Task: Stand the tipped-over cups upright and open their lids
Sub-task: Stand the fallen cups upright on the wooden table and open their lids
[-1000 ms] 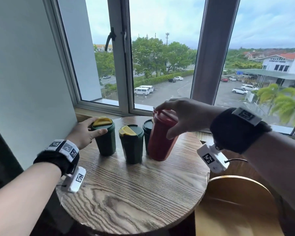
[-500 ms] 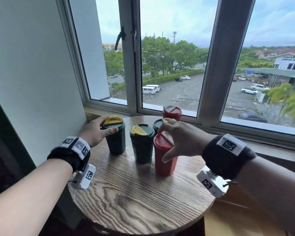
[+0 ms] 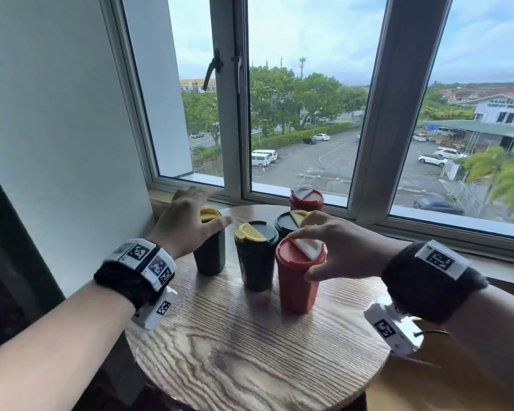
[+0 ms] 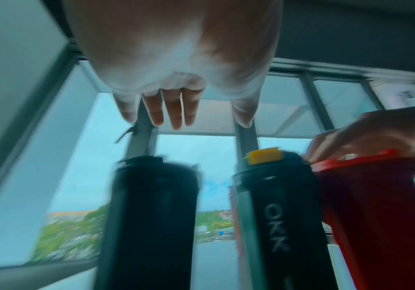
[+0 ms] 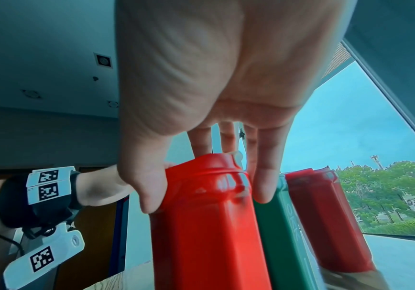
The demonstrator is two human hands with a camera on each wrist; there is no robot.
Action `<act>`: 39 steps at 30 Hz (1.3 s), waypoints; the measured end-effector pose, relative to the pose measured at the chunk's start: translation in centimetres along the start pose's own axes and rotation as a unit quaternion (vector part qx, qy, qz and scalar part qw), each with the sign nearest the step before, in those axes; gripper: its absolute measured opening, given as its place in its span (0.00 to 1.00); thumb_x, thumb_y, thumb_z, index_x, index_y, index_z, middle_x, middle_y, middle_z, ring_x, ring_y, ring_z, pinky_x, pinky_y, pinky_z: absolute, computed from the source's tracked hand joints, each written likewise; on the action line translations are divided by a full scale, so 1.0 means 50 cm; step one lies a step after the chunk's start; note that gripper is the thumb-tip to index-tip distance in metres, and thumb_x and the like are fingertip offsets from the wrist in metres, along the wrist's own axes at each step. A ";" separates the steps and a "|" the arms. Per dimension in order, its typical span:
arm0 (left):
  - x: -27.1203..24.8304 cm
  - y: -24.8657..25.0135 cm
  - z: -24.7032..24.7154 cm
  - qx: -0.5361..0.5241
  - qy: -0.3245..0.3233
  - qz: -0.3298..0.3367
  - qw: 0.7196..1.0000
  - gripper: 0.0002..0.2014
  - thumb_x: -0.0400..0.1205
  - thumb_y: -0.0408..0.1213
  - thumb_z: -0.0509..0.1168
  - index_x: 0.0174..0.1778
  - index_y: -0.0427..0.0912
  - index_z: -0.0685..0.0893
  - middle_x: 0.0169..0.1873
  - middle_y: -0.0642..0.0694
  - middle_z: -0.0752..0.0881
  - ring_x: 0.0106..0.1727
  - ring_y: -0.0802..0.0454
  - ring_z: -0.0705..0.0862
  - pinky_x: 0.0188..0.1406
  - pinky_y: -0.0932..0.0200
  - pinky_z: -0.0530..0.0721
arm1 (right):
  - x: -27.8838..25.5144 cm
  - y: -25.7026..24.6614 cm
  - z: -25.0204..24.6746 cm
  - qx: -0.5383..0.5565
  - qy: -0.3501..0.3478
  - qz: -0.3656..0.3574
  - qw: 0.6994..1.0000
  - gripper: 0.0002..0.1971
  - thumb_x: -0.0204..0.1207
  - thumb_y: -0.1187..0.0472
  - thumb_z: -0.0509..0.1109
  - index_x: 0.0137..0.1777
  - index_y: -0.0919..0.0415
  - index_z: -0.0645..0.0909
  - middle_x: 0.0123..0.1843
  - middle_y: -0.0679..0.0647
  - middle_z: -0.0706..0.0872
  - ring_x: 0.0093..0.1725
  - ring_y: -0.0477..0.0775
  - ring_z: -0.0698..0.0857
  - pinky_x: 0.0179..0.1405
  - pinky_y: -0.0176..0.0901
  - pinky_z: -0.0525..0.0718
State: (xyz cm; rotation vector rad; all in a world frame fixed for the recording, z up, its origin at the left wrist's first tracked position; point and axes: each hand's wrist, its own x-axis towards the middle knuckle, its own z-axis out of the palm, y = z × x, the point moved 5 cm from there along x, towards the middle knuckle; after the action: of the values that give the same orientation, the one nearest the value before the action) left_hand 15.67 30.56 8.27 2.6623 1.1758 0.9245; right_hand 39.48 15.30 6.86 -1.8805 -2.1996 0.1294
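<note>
Several lidded cups stand upright on a round wooden table. My right hand grips the front red cup at its lid: thumb under the rim, fingers over the white flap. The right wrist view shows the same hold of my right hand on this red cup. My left hand hovers with fingers spread above the left green cup, touching nothing; the left wrist view shows the left hand with straight fingers above that cup. A middle green cup has a yellow flap.
Another green cup and a second red cup stand at the table's back, close to the window sill. A pale wall runs along the left. A wooden seat sits low at the right.
The red cup, tilted in my right hand a second ago, now stands on the table with my fingers on its lid. My left hand has let go of the left green cup and risen above it.
</note>
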 end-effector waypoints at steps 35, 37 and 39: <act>-0.011 0.090 0.074 -0.010 -0.251 -0.060 0.966 0.39 0.74 0.50 0.76 0.82 0.49 0.72 0.75 0.45 0.79 0.72 0.47 0.78 0.69 0.55 0.74 | 0.000 -0.038 0.007 -0.032 0.014 0.037 0.999 0.49 0.56 0.26 0.80 0.73 0.56 0.80 0.58 0.47 0.81 0.52 0.49 0.82 0.53 0.46 0.88; -0.011 0.086 0.070 -0.001 -0.259 -0.066 0.964 0.41 0.71 0.53 0.76 0.81 0.49 0.72 0.74 0.45 0.80 0.71 0.47 0.78 0.71 0.52 0.75 | -0.001 -0.045 0.012 -0.034 0.010 0.053 0.998 0.43 0.57 0.25 0.79 0.64 0.57 0.85 0.54 0.47 0.79 0.47 0.47 0.81 0.45 0.41 0.86; -0.011 0.085 0.068 0.006 -0.267 -0.065 0.961 0.43 0.68 0.57 0.75 0.80 0.48 0.73 0.74 0.46 0.80 0.71 0.47 0.78 0.73 0.48 0.76 | 0.000 -0.047 0.015 -0.023 0.016 0.064 0.998 0.39 0.58 0.25 0.80 0.58 0.57 0.87 0.51 0.46 0.78 0.44 0.47 0.80 0.38 0.37 0.83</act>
State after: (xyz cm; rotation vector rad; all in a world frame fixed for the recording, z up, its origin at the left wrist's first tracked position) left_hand 20.02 27.75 6.55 2.5528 1.1897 0.1509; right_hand 37.03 14.98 6.67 -2.0336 -2.0774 0.0722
